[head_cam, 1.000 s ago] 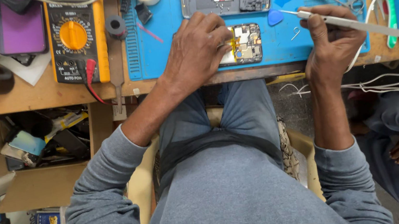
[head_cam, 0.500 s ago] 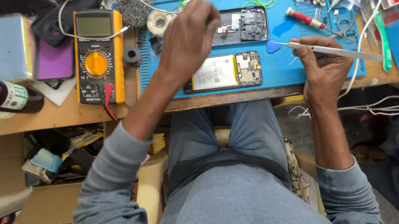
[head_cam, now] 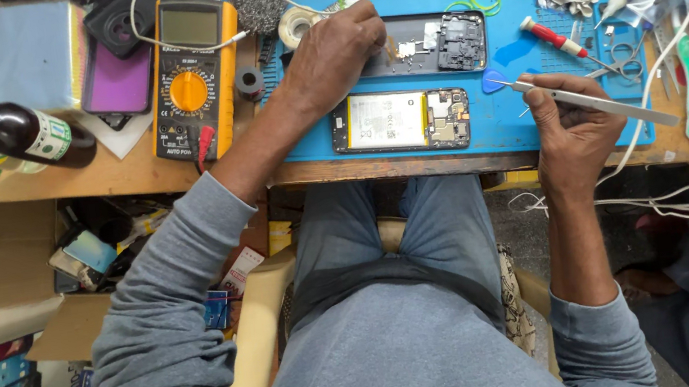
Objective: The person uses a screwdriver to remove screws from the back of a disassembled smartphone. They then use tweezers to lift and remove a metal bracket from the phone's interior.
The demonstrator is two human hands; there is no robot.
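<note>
Right hand [head_cam: 574, 132] fingers grip tweezers [head_cam: 590, 99], long axis level, tip pointing left over the blue mat [head_cam: 525, 125]; left hand [head_cam: 333, 54] fingers curl on the open phone back [head_cam: 436, 43] atop a cluttered wooden tabletop [head_cam: 132, 175].

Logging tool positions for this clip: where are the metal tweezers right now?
In the head view the tweezers are in the right hand, over the blue mat's right part, tip beside a blue pick.

Blue mat [head_cam: 524, 116], yellow-orange multimeter [head_cam: 189, 80], red-handled screwdriver [head_cam: 553, 38], grey sleeves [head_cam: 165, 329].
</note>
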